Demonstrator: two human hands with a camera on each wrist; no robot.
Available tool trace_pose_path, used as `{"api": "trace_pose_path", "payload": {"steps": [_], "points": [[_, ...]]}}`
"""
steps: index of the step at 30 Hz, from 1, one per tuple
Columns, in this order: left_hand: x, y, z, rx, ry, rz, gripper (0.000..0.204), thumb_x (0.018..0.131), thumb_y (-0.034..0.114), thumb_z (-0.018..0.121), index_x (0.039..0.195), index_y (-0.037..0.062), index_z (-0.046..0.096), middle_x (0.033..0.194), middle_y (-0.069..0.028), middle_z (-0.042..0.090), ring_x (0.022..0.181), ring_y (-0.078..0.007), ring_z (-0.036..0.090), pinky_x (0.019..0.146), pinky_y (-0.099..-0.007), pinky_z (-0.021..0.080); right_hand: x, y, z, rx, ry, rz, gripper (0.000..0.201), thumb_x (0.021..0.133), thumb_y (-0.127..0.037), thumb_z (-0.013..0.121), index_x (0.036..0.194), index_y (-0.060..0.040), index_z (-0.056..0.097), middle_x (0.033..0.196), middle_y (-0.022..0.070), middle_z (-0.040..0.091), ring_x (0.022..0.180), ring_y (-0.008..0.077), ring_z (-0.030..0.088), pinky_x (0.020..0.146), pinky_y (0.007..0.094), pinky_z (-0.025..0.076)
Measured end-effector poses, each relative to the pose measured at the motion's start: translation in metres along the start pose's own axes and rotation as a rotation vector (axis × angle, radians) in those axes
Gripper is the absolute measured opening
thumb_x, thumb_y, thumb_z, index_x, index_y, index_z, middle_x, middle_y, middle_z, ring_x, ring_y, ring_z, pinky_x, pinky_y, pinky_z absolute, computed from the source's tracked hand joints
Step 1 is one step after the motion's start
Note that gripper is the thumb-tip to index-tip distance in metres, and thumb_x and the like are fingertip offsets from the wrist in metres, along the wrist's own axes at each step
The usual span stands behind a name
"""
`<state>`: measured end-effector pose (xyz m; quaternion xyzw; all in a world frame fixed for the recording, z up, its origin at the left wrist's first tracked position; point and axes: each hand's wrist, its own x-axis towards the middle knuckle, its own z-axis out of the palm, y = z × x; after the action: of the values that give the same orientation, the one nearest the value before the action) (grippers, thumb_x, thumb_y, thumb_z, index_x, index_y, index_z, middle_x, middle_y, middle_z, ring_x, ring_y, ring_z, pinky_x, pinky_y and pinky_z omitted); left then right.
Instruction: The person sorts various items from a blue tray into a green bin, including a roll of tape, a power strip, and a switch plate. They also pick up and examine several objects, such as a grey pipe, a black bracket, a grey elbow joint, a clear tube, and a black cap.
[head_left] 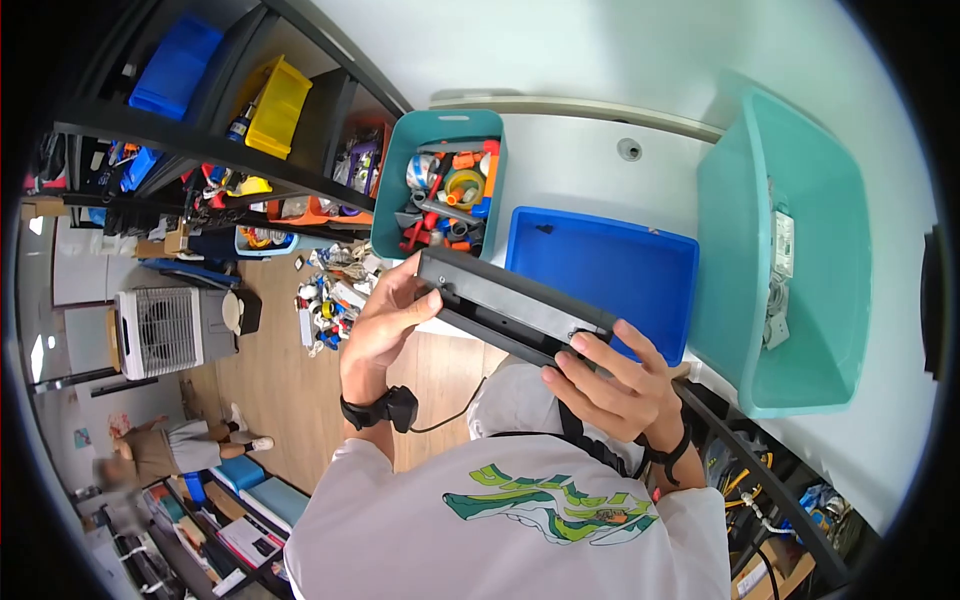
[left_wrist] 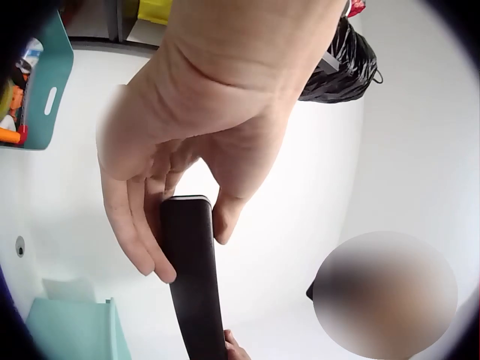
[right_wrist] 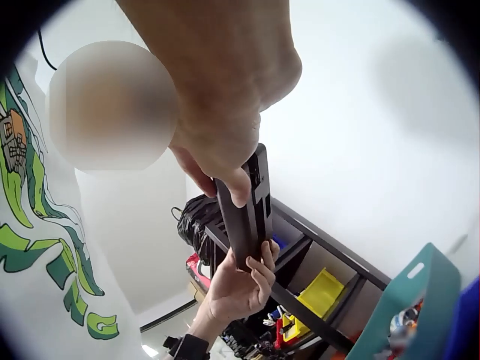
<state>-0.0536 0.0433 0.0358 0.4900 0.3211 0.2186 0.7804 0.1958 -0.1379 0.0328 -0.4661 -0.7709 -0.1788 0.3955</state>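
A long black device [head_left: 515,308] with a grey strip and an opening along its side is held up in front of the person's chest. The left hand [head_left: 388,318] grips its left end, thumb on the near side. At the other end the right hand [head_left: 618,388] holds it with fingers spread over the edge. In the left wrist view the left hand [left_wrist: 202,142] has fingers and thumb on either side of the black device [left_wrist: 193,277]. The right wrist view shows the right hand [right_wrist: 221,142] around the upper end of the device [right_wrist: 244,217].
A blue tray [head_left: 610,270] lies on the white table [head_left: 570,150], between a teal bin [head_left: 387,200] of colourful parts and a larger teal bin [head_left: 815,300] with white items. Shelves [head_left: 230,140] with blue and yellow bins stand at left. Another person [head_left: 170,450] is at lower left.
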Motion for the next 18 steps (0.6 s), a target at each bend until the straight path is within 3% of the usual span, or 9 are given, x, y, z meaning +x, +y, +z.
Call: {"api": "trace_pose_path", "payload": {"steps": [2,3,8,10,11,14,15,18], "points": [[-0.006,0.003,-0.008,0.042,0.037,-0.159,0.059,0.086,0.024,0.082,0.134,-0.0006,0.059,0.118,-0.0063,0.067,0.113,-0.0178,0.062,0.101,-0.034,0.046,0.0,-0.001,0.004,0.111,-0.079,0.035,0.023,0.086,-0.013,0.071,0.108,-0.0159,0.076,0.11,-0.0021,0.069,0.119,0.0207,0.063,0.11,0.0476,0.049],[-0.007,-0.001,-0.015,0.077,0.024,-0.171,0.051,0.086,0.025,0.082,0.126,-0.0009,0.063,0.115,-0.0062,0.068,0.11,-0.0172,0.062,0.099,-0.0333,0.046,0.001,0.0,0.006,0.119,-0.08,0.034,0.023,0.086,-0.013,0.071,0.108,-0.0159,0.076,0.11,-0.0021,0.069,0.119,0.0207,0.063,0.11,0.0476,0.049],[-0.002,0.005,-0.027,0.239,-0.025,-0.179,0.044,0.084,0.026,0.081,0.116,-0.0015,0.068,0.107,-0.0088,0.071,0.098,-0.0162,0.064,0.092,-0.0303,0.048,0.007,0.006,0.016,0.287,-0.177,0.079,0.029,0.083,-0.012,0.074,0.112,-0.0168,0.073,0.119,-0.0011,0.066,0.123,0.0242,0.061,0.113,0.0526,0.047],[0.003,0.01,-0.041,0.213,-0.17,-0.38,0.044,0.083,0.029,0.082,0.11,-0.0015,0.068,0.102,-0.011,0.073,0.089,-0.0161,0.067,0.087,-0.0303,0.051,0.008,0.007,0.024,0.274,-0.18,0.104,0.032,0.082,-0.012,0.075,0.114,-0.0168,0.072,0.122,-0.0007,0.065,0.124,0.0251,0.061,0.113,0.0531,0.047],[0.007,0.011,-0.04,0.17,-0.134,-0.375,0.044,0.082,0.031,0.081,0.107,-0.002,0.067,0.099,-0.0132,0.074,0.084,-0.0165,0.069,0.083,-0.0308,0.054,0.009,0.008,0.028,0.259,-0.181,0.13,0.036,0.081,-0.012,0.076,0.116,-0.0168,0.071,0.124,-0.0002,0.064,0.126,0.026,0.06,0.113,0.0537,0.047],[0.023,0.006,-0.059,0.105,0.125,-0.37,0.049,0.088,0.031,0.076,0.117,-0.0047,0.062,0.102,-0.0138,0.073,0.09,-0.0191,0.073,0.077,-0.0258,0.056,0.021,0.018,0.029,0.187,-0.226,0.235,0.041,0.083,-0.01,0.076,0.123,-0.0129,0.068,0.132,0.0119,0.062,0.123,0.0281,0.063,0.111,0.0579,0.045],[0.033,0.001,-0.07,0.001,0.156,-0.352,0.049,0.091,0.028,0.073,0.124,-0.0052,0.058,0.099,-0.0114,0.072,0.089,-0.0183,0.073,0.076,-0.0256,0.058,0.017,0.022,0.03,0.181,-0.222,0.236,0.041,0.083,-0.01,0.076,0.123,-0.0129,0.068,0.132,0.0119,0.062,0.123,0.0281,0.063,0.111,0.0579,0.045],[0.076,-0.017,-0.114,0.045,0.227,-0.325,0.038,0.094,0.022,0.072,0.118,-0.0031,0.057,0.098,-0.0094,0.069,0.087,-0.0159,0.07,0.082,-0.029,0.058,0.005,0.027,0.028,0.19,-0.217,0.409,0.044,0.084,-0.009,0.076,0.127,-0.0093,0.066,0.132,0.0166,0.062,0.118,0.0302,0.064,0.109,0.0566,0.047]]}}
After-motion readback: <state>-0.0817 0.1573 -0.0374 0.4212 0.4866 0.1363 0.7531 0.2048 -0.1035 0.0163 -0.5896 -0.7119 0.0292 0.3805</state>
